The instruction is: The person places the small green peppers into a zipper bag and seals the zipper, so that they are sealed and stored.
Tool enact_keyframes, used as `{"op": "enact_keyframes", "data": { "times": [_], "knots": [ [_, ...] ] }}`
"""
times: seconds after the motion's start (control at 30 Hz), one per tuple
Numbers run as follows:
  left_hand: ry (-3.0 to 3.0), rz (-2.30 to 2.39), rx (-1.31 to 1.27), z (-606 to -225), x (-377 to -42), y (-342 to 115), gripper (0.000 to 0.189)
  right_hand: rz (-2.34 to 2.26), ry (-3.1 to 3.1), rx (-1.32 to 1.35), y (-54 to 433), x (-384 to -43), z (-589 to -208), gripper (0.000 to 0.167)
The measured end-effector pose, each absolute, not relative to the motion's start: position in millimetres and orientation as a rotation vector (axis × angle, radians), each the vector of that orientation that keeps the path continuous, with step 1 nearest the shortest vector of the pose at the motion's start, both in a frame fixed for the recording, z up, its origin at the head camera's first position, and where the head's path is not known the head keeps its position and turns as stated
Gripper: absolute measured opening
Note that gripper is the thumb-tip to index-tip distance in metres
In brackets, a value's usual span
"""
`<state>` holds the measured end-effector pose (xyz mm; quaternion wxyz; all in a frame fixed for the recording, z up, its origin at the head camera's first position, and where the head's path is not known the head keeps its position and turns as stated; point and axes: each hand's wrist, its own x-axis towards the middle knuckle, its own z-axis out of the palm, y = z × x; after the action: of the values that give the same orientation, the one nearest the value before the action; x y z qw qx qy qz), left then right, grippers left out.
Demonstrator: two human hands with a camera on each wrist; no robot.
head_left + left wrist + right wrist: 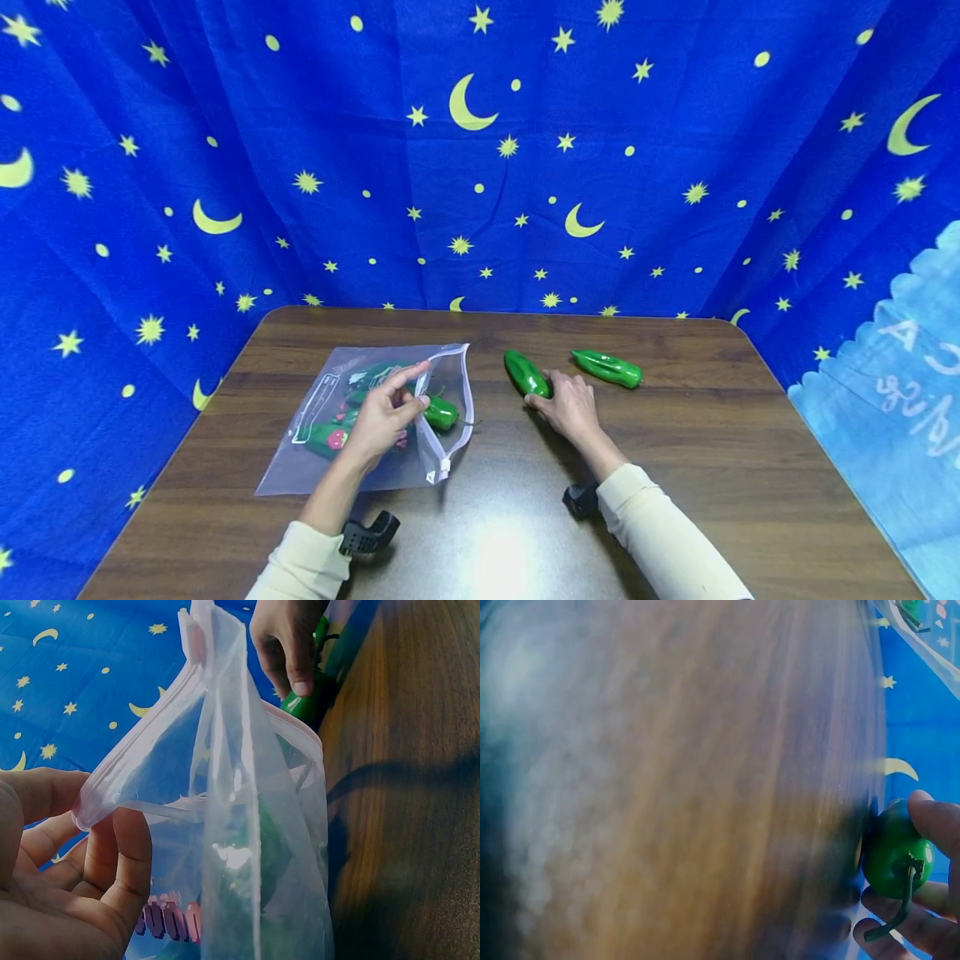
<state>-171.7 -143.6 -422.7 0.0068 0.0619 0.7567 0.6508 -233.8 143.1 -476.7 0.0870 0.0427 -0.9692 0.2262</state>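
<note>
A clear zip bag point(300, 467) lies at the left with green peppers inside, one of them a green pepper point(441, 413) near its mouth. My left hand point(378, 421) pinches the upper rim of that mouth between thumb and fingers, holding it raised; the left wrist view shows the pinched zip edge point(88, 808). To the right, my right hand point(572, 407) grips the stem end of a long green pepper point(525, 373) on the table. Its curved stem point(904, 904) shows in the right wrist view, with thumb and fingers on either side of the pepper.
Another green pepper point(609, 368) lies on the brown wooden table point(675, 467), to the right of my right hand. A blue curtain point(480, 167) with moons and stars hangs behind the table. Light blue printed cloth point(892, 392) hangs at the right.
</note>
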Motion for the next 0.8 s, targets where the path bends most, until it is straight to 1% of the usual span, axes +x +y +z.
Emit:
{"op": "enact_keyframes", "data": {
  "times": [0.43,0.8],
  "knots": [
    [2.372,2.044,0.21,-423,-171,-142,0.051,0.658,-2.889,0.117,148,-233,-481,0.051],
    [2.375,2.044,0.228,-423,-172,-143,0.05,0.702,-2.885,0.176,154,-223,-478,0.05]
  ]
}}
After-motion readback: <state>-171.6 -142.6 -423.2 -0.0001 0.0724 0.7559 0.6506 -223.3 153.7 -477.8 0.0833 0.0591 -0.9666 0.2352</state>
